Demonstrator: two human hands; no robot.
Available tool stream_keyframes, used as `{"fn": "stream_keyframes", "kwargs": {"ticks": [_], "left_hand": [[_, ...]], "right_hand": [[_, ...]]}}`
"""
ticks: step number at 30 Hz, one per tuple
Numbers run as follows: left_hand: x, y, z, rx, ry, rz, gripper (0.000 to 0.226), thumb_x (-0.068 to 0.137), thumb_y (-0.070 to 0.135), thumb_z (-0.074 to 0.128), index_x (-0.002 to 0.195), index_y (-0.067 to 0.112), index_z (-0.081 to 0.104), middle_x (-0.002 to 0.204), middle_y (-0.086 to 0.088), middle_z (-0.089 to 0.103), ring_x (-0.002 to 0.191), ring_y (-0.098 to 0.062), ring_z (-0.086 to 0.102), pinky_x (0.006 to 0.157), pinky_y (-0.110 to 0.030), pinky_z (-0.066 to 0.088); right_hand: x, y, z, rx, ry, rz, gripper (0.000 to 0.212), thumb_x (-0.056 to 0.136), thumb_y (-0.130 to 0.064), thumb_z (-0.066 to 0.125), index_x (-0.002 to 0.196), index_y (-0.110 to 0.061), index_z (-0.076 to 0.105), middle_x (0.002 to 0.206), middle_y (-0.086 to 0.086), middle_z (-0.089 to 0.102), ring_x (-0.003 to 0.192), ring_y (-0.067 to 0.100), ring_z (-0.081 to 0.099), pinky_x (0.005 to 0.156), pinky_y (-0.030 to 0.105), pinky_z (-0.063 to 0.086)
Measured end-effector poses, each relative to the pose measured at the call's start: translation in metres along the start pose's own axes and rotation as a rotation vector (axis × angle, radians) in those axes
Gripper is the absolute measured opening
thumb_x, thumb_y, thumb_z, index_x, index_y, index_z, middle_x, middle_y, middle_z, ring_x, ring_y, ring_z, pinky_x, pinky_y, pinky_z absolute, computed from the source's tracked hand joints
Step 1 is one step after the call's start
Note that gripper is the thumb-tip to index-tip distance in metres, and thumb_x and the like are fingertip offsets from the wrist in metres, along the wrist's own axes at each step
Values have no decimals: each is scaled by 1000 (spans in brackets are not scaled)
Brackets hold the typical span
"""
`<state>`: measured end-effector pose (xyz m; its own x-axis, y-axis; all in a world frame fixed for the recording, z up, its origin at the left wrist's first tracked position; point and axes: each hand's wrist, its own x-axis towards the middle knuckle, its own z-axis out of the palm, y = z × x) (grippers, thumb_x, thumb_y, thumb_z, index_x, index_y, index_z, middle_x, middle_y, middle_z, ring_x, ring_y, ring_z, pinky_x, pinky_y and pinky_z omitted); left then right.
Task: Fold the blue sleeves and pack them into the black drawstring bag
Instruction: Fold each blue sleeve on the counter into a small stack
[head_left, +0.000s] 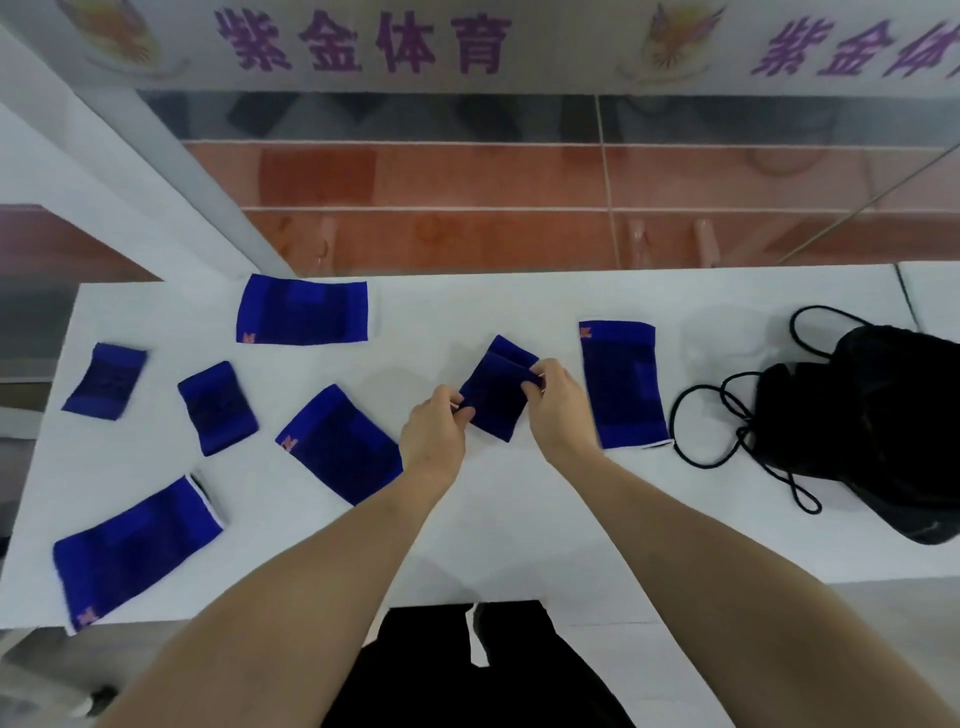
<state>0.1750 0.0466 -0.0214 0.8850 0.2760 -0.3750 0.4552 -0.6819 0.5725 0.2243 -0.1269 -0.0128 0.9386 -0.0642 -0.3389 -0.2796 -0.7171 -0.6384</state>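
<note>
A folded blue sleeve (496, 391) is held just above the white table (519, 519) at its middle. My left hand (435, 432) pinches its near left corner. My right hand (558, 402) pinches its right edge. Several more blue sleeves lie flat around it: one to the right (623, 384), one by my left wrist (340, 441), one at the back (303, 310), one at the front left (136, 552). Two smaller folded ones (217, 407) (105, 381) lie at the left. The black drawstring bag (872, 415) lies crumpled at the right edge, its cords (727, 431) looped toward the sleeves.
The table's near edge runs just in front of my body. Beyond its far edge there is a red tiled floor (467, 208) and a glass panel with a white banner (467, 47). A white post (171, 171) slants down to the table's back left corner.
</note>
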Motion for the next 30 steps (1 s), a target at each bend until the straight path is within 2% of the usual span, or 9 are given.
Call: {"fn": "stream_keyframes", "kwargs": {"ticks": [4, 8, 13, 17, 25, 30], "left_hand": [[27, 1, 1, -20, -32, 9, 17, 100, 33, 58, 113, 22, 60, 102, 7, 68, 91, -16, 64, 79, -42, 56], [44, 0, 4, 13, -50, 18, 16, 100, 33, 60, 110, 21, 60, 101, 6, 67, 90, -17, 63, 79, -42, 56], [53, -6, 10, 93, -55, 33, 17, 98, 32, 63, 110, 23, 55, 105, 6, 58, 95, -17, 55, 79, -42, 54], [53, -8, 12, 124, -67, 93, 10, 100, 31, 58, 108, 27, 55, 103, 8, 60, 91, -15, 56, 74, -39, 54], [55, -11, 15, 184, -46, 136, 16, 103, 34, 53, 117, 31, 58, 105, 8, 66, 95, -16, 59, 77, -39, 54], [53, -10, 14, 232, -47, 169, 23, 103, 36, 53, 126, 31, 57, 109, 7, 68, 98, -18, 57, 77, -37, 51]], "right_hand": [[20, -9, 1, -15, -1, 26, 13, 107, -27, 50, 118, -24, 56, 114, -4, 63, 97, 16, 61, 83, 40, 57], [35, -8, 11, -78, 13, 25, 14, 105, -26, 52, 118, -23, 56, 115, -2, 62, 96, 19, 61, 83, 44, 57], [44, 2, 22, -168, -10, 79, 32, 104, -23, 55, 136, -18, 50, 125, 3, 52, 106, 25, 57, 87, 45, 56], [46, 5, 26, -205, -10, 69, 27, 105, -23, 53, 130, -14, 54, 124, 7, 50, 106, 28, 54, 87, 44, 54], [45, -1, 30, -29, -4, 159, 26, 103, -10, 48, 127, -16, 56, 120, 6, 48, 96, 26, 58, 87, 38, 54], [45, -1, 28, -17, -13, 134, 35, 102, -9, 48, 135, -19, 56, 123, 4, 49, 96, 25, 59, 87, 37, 55]]}}
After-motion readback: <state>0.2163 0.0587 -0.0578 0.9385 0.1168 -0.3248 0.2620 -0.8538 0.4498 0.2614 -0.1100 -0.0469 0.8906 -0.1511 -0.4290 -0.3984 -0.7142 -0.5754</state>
